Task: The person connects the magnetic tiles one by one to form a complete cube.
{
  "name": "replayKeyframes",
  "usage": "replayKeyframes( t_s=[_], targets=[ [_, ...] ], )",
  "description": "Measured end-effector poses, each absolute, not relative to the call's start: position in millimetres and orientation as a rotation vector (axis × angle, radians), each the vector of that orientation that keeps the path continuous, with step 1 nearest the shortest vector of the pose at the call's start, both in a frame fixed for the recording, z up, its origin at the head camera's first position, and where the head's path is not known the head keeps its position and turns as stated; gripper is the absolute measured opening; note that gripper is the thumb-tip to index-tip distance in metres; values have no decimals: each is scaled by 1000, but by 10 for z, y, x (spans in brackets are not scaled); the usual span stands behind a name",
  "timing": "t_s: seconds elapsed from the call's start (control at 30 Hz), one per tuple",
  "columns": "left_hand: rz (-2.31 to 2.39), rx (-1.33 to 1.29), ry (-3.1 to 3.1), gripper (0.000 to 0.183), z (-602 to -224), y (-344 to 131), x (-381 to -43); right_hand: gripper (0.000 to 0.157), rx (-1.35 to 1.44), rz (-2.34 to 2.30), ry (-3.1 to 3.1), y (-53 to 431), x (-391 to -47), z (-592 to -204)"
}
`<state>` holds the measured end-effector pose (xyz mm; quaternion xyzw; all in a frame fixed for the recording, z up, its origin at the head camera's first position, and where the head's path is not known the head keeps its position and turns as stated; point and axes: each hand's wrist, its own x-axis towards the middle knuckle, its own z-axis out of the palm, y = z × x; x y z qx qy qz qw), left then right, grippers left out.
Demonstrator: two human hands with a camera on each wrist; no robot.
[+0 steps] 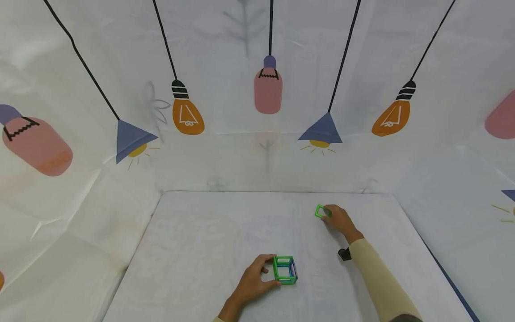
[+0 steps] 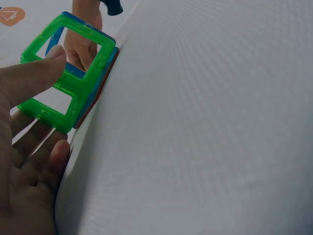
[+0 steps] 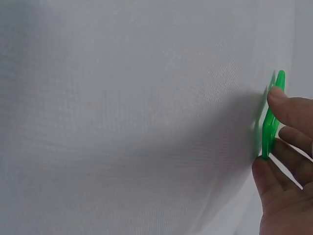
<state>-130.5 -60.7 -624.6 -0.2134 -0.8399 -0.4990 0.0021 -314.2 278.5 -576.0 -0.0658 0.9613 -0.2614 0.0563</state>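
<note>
My left hand [image 1: 251, 282] grips a small open-frame cube of magnetic tiles [image 1: 275, 268] on the white table, thumb on one side and fingers on the other. In the left wrist view the thumb lies across a green tile face [image 2: 80, 87]; blue edges show behind, and a reddish-brown edge [image 2: 95, 98] runs along the table side. Farther back and to the right, my right hand [image 1: 339, 221] pinches a single green square magnetic tile [image 1: 316, 210]. Seen edge-on in the right wrist view, that tile [image 3: 270, 127] sits between thumb and fingertips, close over the white surface.
White sheeting [image 1: 225, 161] printed with hanging lamps rises behind the table [image 1: 193, 250] and at both sides. A black object [image 1: 344, 254] shows beside my right wrist. The table's back edge lies just beyond the right hand.
</note>
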Motion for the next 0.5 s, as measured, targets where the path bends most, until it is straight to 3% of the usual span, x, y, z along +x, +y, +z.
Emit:
replayKeyframes(
  t_s=[0.5],
  targets=[
    [-1555, -687, -2622, 73, -6243, -599, -1306, 52, -296, -883, 2968, 2535, -2696, -5614]
  ],
)
